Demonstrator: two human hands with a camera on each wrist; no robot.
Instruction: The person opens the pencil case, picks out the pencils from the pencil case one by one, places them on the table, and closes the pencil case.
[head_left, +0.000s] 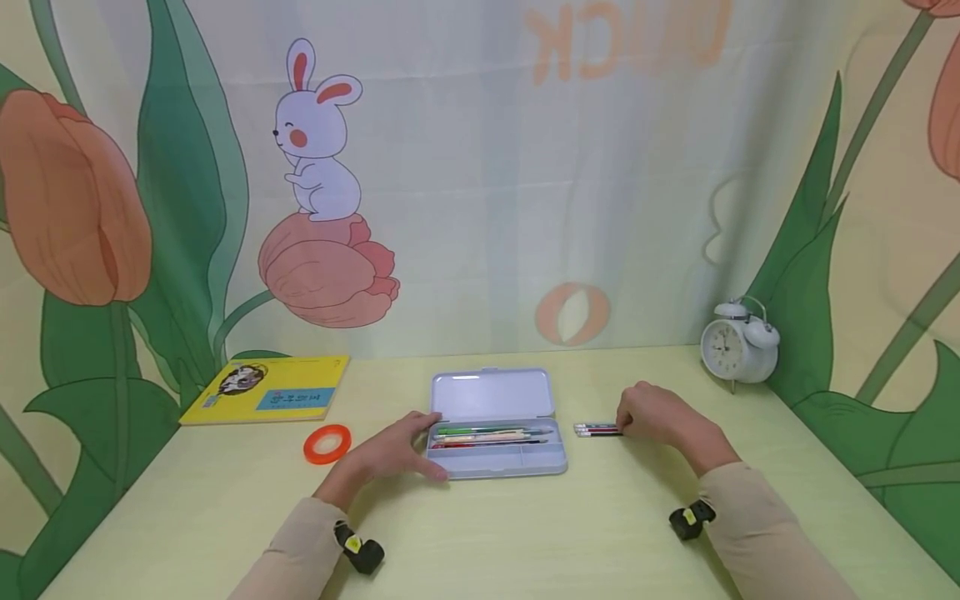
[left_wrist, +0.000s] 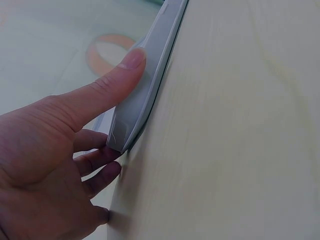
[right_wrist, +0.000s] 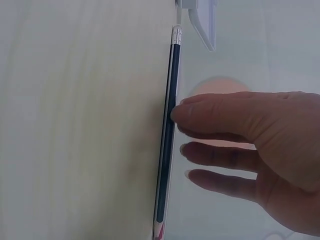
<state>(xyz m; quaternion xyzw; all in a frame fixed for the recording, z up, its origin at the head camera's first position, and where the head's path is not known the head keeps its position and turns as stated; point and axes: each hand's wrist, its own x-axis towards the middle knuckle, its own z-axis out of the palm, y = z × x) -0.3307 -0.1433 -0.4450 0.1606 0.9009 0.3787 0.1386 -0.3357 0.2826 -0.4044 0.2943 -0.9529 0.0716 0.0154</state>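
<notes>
An open pencil case [head_left: 497, 463], pale lavender, lies on the table with its lid [head_left: 491, 394] tilted back. Several pencils and pens [head_left: 487, 435] fill its long compartment. My left hand [head_left: 397, 452] holds the case's left end, the thumb along the front wall [left_wrist: 145, 95] and the other fingers round the corner. To the right of the case lies a small row of pencils [head_left: 596, 430], with white ends towards the case. Thumb and index finger of my right hand [head_left: 663, 417] pinch them partway along; a dark pencil [right_wrist: 169, 130] is nearest in the right wrist view.
An orange tape ring [head_left: 327, 444] lies left of my left hand, in front of a yellow book [head_left: 266, 390]. At the back right stands a white alarm clock [head_left: 738, 343]. A printed curtain [head_left: 480, 208] hangs behind the pale table [head_left: 525, 542].
</notes>
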